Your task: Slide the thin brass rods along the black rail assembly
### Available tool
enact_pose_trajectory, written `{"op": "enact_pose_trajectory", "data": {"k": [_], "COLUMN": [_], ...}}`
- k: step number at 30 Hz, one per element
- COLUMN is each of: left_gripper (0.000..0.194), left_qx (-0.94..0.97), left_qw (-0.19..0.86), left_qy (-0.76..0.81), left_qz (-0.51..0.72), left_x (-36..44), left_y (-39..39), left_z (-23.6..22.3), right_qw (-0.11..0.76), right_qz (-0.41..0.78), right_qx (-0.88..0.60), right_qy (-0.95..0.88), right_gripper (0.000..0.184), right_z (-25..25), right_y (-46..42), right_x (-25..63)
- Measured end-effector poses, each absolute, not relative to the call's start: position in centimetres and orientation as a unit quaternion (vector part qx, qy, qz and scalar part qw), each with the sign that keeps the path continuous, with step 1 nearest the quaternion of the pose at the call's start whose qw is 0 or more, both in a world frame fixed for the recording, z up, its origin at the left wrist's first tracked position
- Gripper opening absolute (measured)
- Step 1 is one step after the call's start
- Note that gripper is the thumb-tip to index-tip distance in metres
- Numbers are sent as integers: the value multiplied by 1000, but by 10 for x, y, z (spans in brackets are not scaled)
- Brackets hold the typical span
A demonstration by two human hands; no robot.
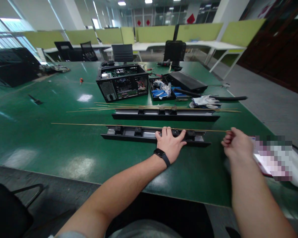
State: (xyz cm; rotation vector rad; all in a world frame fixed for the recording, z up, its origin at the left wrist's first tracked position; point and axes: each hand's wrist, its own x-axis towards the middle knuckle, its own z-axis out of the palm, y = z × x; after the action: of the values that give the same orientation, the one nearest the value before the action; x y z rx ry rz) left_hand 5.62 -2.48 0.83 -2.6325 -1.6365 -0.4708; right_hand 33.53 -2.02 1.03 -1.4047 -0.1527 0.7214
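Observation:
My left hand [171,142] lies with fingers spread on the nearer black rail [129,137], which has a silvery inside and several dark blocks along it. A long thin brass-coloured rod [84,124] runs along the far edge of this rail and sticks out past both ends. At its right end, my right hand [235,142] is closed, pinching the rod between thumb and fingers. Behind lies a second black rail [144,117] of like shape, with several more thin rods [104,107] on and beside it.
An opened computer case [123,84] stands further back. Beside it are a tray [152,94] with gloves, a flat black box [187,82], another pair of gloves [206,101] and a black tube [232,98]. A blurred white-and-pink item [263,160] lies at the right.

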Motion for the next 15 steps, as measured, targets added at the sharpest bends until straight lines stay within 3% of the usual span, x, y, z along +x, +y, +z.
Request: {"op": "enact_pose_trajectory", "data": {"k": [5, 11, 15], "left_gripper": [53, 53, 52], "left_qx": [-839, -838, -837], "left_qw": [-1, 4, 6], "left_qy": [-525, -524, -527], "left_qz": [-146, -149, -149], "left_x": [57, 57, 58], "left_y": [-26, -25, -25], "left_z": [9, 9, 7], "right_qw": [634, 617, 621], "right_qz": [454, 446, 443], "right_qx": [-599, -594, -601], "right_qy": [-183, -259, -240], "right_gripper": [34, 46, 41], "right_z": [3, -1, 1], "right_y": [-17, -18, -19], "right_x": [309, 294, 298]}}
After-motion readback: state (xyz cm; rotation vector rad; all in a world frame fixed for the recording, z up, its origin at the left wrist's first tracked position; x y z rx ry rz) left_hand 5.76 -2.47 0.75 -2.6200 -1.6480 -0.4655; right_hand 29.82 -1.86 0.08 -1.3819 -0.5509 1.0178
